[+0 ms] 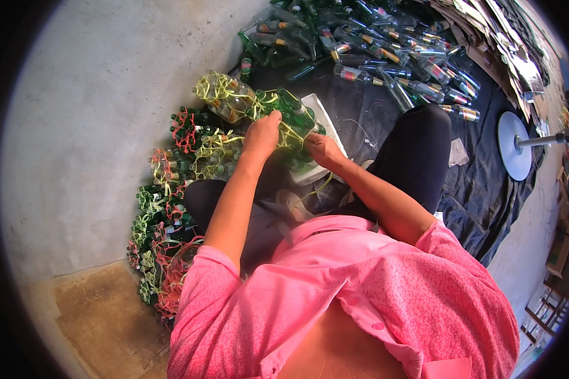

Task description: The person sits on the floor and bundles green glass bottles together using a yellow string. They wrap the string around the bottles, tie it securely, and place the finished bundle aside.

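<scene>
Between my knees stands a bundle of green glass bottles [295, 108], with a white slab [327, 123] beneath it. Yellow plastic strap [292, 132] runs over the near side of these bottles. My left hand [263, 134] is closed on the strap at the bundle's left. At its right, my right hand [324, 151] pinches the strap close to a bottle neck. Fingertips of both hands are partly hidden. Touching the bundle's left side are clear bottles [234, 104] bound with the same yellow strap.
Strapped bottle bundles [164, 208] line the wall on my left, with loose red strap [174, 284] at the near end. Many loose bottles [392, 54] lie heaped on black sheeting [474, 202]. At right are a round metal base with a pole [515, 145] and stacked cardboard [487, 44].
</scene>
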Available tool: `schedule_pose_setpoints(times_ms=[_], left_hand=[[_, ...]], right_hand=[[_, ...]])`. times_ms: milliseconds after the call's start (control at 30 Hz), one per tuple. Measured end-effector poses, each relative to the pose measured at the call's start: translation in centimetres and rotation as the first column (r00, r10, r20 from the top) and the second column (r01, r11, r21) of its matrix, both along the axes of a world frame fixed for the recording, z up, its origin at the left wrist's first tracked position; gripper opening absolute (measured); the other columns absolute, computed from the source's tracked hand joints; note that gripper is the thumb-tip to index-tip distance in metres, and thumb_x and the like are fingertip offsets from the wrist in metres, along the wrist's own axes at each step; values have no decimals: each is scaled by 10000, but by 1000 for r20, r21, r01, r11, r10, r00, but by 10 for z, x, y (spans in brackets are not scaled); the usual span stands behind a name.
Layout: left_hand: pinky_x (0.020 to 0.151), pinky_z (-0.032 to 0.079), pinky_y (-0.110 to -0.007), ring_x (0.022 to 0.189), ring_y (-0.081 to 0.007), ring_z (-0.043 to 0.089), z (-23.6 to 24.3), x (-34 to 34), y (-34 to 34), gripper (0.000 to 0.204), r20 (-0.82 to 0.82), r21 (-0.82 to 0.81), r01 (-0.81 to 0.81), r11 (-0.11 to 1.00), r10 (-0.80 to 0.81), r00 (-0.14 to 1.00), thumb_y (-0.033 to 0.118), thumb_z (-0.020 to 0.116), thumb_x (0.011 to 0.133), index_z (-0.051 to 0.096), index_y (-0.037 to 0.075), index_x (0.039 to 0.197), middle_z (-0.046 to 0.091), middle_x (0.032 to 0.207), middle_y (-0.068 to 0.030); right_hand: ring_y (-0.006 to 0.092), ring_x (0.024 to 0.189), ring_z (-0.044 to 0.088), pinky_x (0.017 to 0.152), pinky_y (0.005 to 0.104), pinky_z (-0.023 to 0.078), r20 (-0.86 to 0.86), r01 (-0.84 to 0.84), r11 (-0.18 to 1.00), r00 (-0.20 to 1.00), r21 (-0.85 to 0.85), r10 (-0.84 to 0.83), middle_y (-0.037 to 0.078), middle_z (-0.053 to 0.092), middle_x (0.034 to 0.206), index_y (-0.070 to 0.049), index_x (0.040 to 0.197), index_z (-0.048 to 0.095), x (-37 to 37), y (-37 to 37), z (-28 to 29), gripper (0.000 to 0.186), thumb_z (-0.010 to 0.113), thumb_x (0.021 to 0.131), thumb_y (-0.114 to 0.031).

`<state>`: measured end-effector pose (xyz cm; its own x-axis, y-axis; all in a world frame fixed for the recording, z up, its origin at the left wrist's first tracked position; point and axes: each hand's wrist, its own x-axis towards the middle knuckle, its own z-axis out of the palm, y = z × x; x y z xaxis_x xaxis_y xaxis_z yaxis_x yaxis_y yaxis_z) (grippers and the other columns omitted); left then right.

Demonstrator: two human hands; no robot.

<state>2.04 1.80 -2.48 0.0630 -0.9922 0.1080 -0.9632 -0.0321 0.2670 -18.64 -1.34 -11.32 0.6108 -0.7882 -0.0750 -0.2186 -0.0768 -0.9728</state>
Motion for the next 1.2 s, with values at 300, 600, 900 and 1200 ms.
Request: schedule_pose_setpoints(times_ms=[300,600,900,1200], left_hand=[[788,534,-509,936,-391,699,25,0,-28,141,-49,317,-36,948,55,997,220,586,975,687,136,1026,734,972,-165],[820,549,-455,966,-350,712,28,-2,-49,136,53,505,-156,849,150,987,224,671,907,740,146,995,753,968,-128],[791,541,-484,927,-378,693,17,-8,-13,126,-62,144,-173,974,183,981,204,692,900,716,104,973,729,937,-165],[1076,431,-482,1242,-414,503,-40,-68,87,603,-222,-411,-397,820,332,917,68,743,806,507,46,1360,547,1236,-232]], right_hand=[[284,782,693,723,397,529,-32,51,990,998,-130,-56,205,693,861,-36,1011,690,4,-4,-2,225,565,948,-212],[420,868,701,763,478,545,-179,56,979,980,-198,-92,247,706,935,-99,1055,720,3,0,7,260,543,951,-259],[432,979,691,846,500,542,-348,24,991,935,-133,-70,232,721,1019,-112,1086,740,-3,-4,14,304,545,951,-303],[424,969,688,832,484,539,-344,-103,970,939,-219,22,236,714,1006,-66,1040,728,-8,-8,15,278,578,956,-286]])
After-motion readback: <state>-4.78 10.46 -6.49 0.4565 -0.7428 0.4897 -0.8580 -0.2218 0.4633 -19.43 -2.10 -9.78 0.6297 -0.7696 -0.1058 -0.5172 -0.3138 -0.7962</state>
